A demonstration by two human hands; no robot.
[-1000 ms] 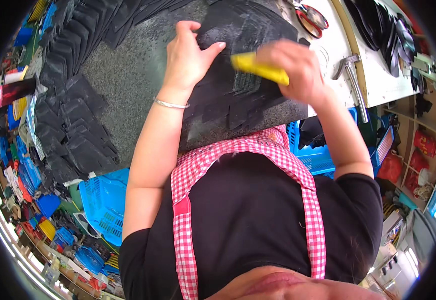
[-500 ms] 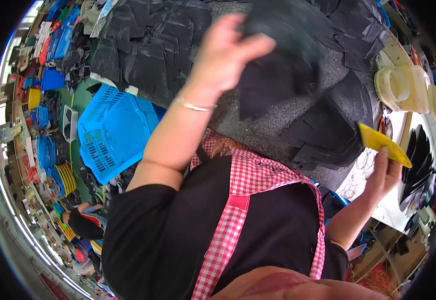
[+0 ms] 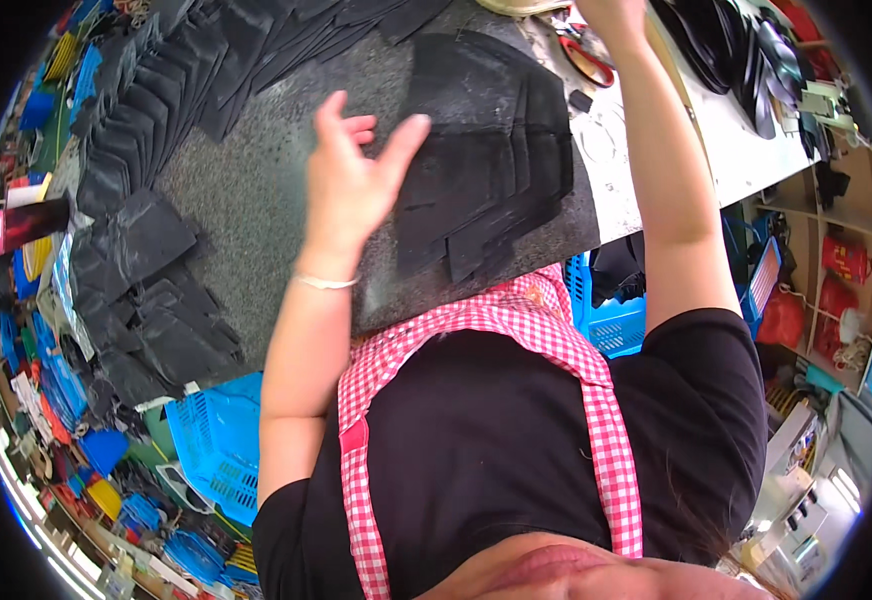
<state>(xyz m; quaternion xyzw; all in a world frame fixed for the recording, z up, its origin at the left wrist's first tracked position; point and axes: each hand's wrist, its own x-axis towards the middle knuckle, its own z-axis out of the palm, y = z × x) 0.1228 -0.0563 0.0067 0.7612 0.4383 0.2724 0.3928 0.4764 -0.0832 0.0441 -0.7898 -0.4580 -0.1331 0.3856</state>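
Note:
My left hand (image 3: 354, 178) hovers over the grey speckled work surface (image 3: 271, 180), empty, with thumb and fingers apart. Just right of it lies a stack of flat black cut pieces (image 3: 491, 150), their edges slightly fanned; it is unclear whether they are leather or another sheet material. My right arm stretches far forward, and only part of my right hand (image 3: 611, 14) shows at the top edge. Its fingers are cut off by the frame, so any held thing is hidden. Beside that hand are red-handled scissors (image 3: 588, 65) and a beige container (image 3: 521, 6).
Overlapping black pieces (image 3: 151, 110) line the surface's far and left sides, with more in a pile (image 3: 161, 300) at near left. A blue plastic basket (image 3: 218, 440) stands below the left edge. Long dark strips (image 3: 726, 55) lie on the white board (image 3: 756, 160) at right.
The black pieces, blurred by my left hand before, now lie stacked on the surface. My left hand is clear of them. My right hand has reached forward, and its yellow tool is out of sight.

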